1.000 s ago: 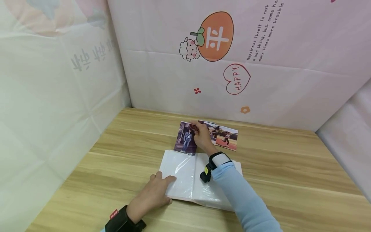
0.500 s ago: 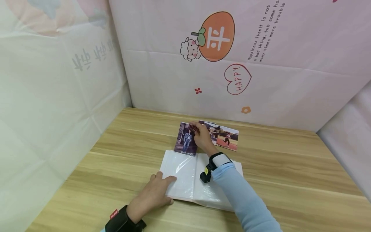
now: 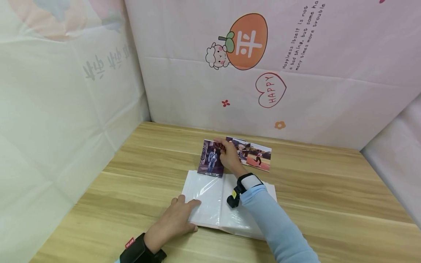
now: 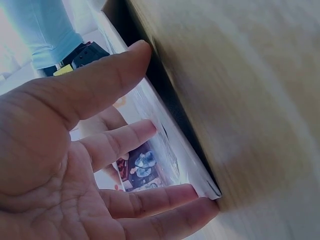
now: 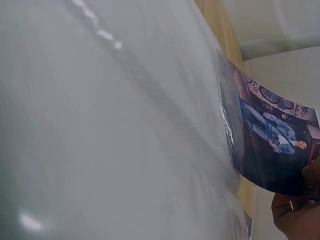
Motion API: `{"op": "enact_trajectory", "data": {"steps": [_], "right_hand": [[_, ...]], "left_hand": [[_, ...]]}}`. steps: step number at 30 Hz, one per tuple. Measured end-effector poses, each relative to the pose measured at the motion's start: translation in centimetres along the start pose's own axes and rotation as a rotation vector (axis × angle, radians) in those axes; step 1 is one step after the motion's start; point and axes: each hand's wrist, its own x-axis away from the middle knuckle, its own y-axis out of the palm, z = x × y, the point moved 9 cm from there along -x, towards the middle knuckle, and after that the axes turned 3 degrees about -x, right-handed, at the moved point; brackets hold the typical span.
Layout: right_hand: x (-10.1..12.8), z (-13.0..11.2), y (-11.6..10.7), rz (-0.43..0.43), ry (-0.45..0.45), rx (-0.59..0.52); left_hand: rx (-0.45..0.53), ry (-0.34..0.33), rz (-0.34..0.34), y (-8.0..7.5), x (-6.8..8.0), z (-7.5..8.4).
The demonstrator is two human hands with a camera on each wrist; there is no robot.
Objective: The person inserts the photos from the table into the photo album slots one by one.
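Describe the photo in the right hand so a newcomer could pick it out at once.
Find the open album on the table. At its left page's far edge is the photo, pinched by the right hand. Unlike the runner photo farther right, it shows a figure standing in blue denim against a dark background.

By the right hand (image 3: 229, 156) I see a light blue sleeve (image 3: 279, 223), a white band (image 3: 251, 181) and a black strap (image 3: 241, 185). The left hand (image 3: 175, 219) has a fat black cuff (image 3: 138, 252) with a red tag (image 3: 129, 242).
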Motion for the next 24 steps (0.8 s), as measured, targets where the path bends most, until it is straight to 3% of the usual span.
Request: {"op": "enact_trajectory", "data": {"steps": [24], "right_hand": [[0.7, 0.0, 1.4, -0.13, 0.043, 0.021]], "left_hand": [[0.005, -0.014, -0.003, 0.2, -0.2, -0.2]]}}
